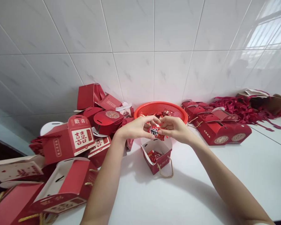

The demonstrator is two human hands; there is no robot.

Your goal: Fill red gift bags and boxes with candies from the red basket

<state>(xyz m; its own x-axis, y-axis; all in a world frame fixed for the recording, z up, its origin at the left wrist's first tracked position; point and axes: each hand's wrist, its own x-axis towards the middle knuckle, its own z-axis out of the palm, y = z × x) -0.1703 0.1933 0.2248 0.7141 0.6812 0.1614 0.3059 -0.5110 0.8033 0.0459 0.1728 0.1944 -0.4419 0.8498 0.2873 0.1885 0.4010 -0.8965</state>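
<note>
Both hands meet above an open red gift box [158, 162], in front of a red plastic basket [178, 110]. Between them is a small red wrapped packet [154, 131] with a black character on it. My left hand [140, 126] has its fingers curled round the packet's left side. On the other side my right hand [174, 128] closes on it with thumb and fingers. Inside the box lie several small red packets [154, 156], and a rope handle [166, 175] hangs down its front. More red packets [158, 115] lie in the basket, partly hidden by my hands.
Red gift boxes [61, 142] are heaped on the left of the white table [178, 200]. Closed boxes [221, 131] stand in a row at right, before a pile of dark red ribbons [239, 106]. A tiled wall [133, 72] rises behind the table.
</note>
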